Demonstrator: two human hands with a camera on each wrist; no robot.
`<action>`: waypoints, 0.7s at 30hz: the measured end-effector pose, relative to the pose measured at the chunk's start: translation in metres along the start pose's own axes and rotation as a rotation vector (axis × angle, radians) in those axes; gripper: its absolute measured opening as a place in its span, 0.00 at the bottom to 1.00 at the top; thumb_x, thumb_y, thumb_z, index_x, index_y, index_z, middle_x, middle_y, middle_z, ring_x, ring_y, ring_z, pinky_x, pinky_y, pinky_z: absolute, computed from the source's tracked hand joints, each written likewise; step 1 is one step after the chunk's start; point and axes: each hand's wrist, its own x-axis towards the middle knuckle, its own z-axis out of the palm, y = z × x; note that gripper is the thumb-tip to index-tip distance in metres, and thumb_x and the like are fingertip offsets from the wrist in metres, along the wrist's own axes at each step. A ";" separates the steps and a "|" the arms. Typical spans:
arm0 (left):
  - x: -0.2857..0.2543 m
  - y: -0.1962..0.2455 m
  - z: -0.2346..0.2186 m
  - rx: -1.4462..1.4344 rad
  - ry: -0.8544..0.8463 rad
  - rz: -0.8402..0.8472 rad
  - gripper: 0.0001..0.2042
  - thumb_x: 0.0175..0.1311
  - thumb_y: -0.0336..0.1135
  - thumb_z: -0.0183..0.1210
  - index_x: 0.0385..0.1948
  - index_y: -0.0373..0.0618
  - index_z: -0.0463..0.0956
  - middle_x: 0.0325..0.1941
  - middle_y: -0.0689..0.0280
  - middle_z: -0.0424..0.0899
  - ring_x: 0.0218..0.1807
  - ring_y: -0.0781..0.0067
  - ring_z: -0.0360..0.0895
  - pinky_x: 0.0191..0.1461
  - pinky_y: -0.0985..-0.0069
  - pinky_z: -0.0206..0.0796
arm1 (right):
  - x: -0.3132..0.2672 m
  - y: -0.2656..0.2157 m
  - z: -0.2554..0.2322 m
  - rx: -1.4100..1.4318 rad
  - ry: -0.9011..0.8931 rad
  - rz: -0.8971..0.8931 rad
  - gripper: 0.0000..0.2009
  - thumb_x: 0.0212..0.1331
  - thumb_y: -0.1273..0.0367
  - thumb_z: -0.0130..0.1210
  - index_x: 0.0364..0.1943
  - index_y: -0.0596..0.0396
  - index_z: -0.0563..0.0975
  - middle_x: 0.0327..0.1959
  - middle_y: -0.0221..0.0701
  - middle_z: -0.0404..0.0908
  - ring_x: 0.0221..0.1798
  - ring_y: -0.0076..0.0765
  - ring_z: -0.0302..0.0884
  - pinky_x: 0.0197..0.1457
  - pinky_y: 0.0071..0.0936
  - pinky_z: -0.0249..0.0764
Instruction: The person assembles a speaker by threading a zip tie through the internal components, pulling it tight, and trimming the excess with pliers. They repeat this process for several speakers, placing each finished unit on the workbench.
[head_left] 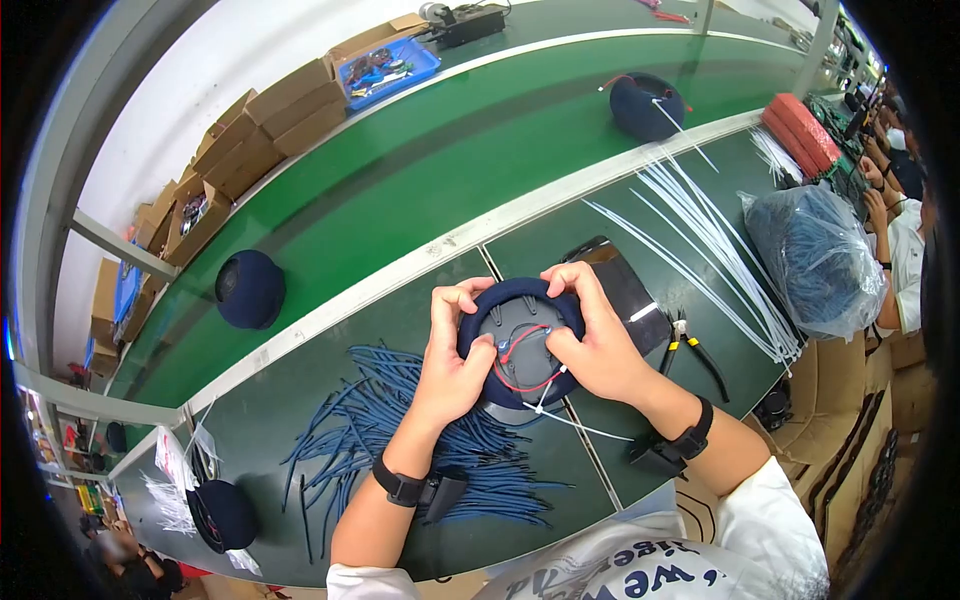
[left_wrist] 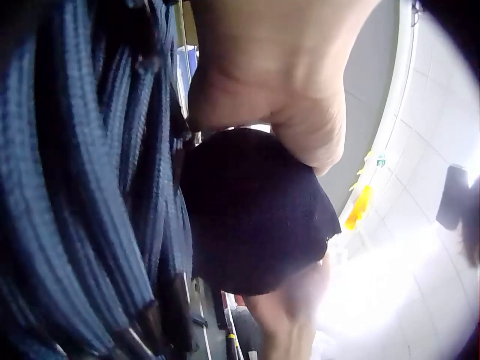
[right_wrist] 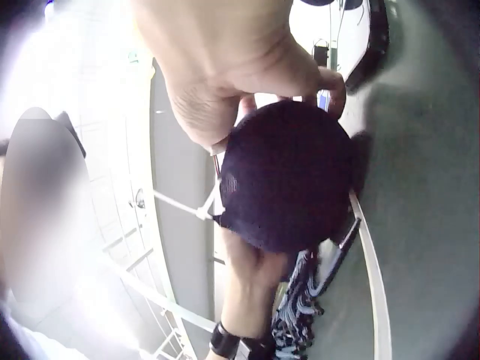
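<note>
Both hands grip a round grey part wrapped in dark navy fabric (head_left: 469, 335), with a red wire and a white cable tie (head_left: 540, 408) on its inner face. The left hand (head_left: 452, 350) holds its left rim, fingers curled over the far edge and thumb inside. On the right rim the right hand (head_left: 598, 340) does the same. In the left wrist view the navy fabric (left_wrist: 255, 210) is below the left hand (left_wrist: 277, 75); the right wrist view shows the fabric's outside (right_wrist: 289, 176) under the right hand (right_wrist: 232, 67).
Blue cords (head_left: 370, 430) lie under the forearms. Pliers (head_left: 705, 365), a black tray (head_left: 625, 290) and white cable ties (head_left: 710, 260) are to the right, beside a bagged bundle (head_left: 815, 260). Other navy pieces stand at the left (head_left: 250, 290), lower left (head_left: 225, 515) and far side (head_left: 645, 108).
</note>
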 end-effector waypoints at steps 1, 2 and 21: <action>0.000 -0.002 0.000 -0.043 0.015 -0.016 0.21 0.61 0.16 0.50 0.54 0.48 0.61 0.74 0.49 0.68 0.78 0.56 0.64 0.83 0.59 0.52 | 0.000 -0.003 0.000 -0.010 0.002 -0.009 0.20 0.61 0.73 0.61 0.57 0.57 0.70 0.59 0.37 0.71 0.67 0.37 0.71 0.71 0.32 0.65; 0.000 -0.003 -0.002 -0.024 0.042 0.010 0.20 0.61 0.17 0.52 0.53 0.48 0.63 0.73 0.50 0.68 0.78 0.56 0.64 0.82 0.60 0.53 | 0.001 -0.007 -0.003 0.063 0.001 0.026 0.20 0.62 0.71 0.62 0.56 0.56 0.70 0.60 0.38 0.71 0.68 0.38 0.71 0.71 0.32 0.66; -0.008 0.052 0.001 0.460 -0.310 0.437 0.11 0.48 0.30 0.79 0.34 0.52 0.87 0.50 0.66 0.80 0.52 0.59 0.78 0.58 0.61 0.67 | -0.021 -0.067 -0.052 -0.301 -0.471 -0.274 0.09 0.55 0.72 0.70 0.28 0.56 0.78 0.73 0.45 0.75 0.84 0.72 0.57 0.80 0.59 0.66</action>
